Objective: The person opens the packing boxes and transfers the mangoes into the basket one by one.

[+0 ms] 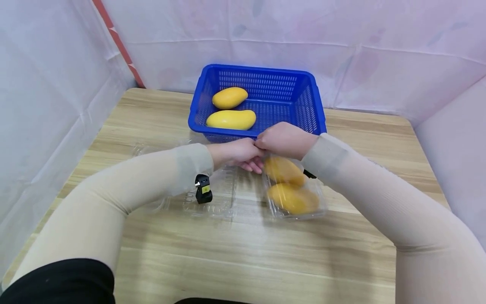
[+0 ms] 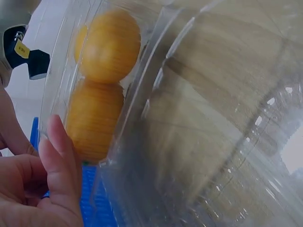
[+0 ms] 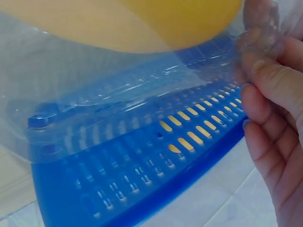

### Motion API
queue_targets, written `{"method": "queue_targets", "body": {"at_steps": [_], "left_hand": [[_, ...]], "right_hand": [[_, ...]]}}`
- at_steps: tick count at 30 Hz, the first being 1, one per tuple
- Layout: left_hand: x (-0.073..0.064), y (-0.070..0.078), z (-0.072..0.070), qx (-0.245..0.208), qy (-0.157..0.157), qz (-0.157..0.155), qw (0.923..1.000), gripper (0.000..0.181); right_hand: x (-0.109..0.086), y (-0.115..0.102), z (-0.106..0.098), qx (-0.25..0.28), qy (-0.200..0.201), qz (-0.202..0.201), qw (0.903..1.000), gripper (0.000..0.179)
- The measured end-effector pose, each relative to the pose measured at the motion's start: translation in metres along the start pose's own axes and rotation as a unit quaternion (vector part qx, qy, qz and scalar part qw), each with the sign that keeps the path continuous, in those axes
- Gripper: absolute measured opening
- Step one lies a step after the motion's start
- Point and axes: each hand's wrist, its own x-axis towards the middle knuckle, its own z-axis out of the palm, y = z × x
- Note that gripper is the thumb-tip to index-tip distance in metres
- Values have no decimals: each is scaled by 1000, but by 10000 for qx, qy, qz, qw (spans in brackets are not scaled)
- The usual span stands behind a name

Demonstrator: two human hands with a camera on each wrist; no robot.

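Observation:
A clear plastic clamshell box [image 1: 279,213] sits in front of the basket with two yellow mangoes [image 1: 294,198] visible inside. Both hands meet at its far left corner. My right hand [image 1: 284,137] pinches the box's edge there, its fingers curled. Just beside it, my left hand [image 1: 243,152] grips the same corner, with its lower fingers [image 2: 59,146] stretched out along the plastic. Thumb contact is partly hidden where the hands overlap. Seen through the lid, a mango [image 3: 180,23] fills the top of the right wrist view.
A blue slotted basket [image 1: 317,105] stands at the back of the wooden table [image 1: 243,261], holding two mangoes [image 1: 231,120]. Another clear box [image 1: 224,202] lies open and partly under the left forearm. White sheeting [image 1: 265,25] closes off the back and sides.

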Motion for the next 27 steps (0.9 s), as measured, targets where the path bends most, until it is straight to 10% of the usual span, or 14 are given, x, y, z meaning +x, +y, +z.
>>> {"method": "queue_targets", "body": {"at_steps": [27], "left_hand": [[-5,6,17,418,694,98,9967,27]], "right_hand": [[-19,0,10,361,718,-171,9966,17]]}}
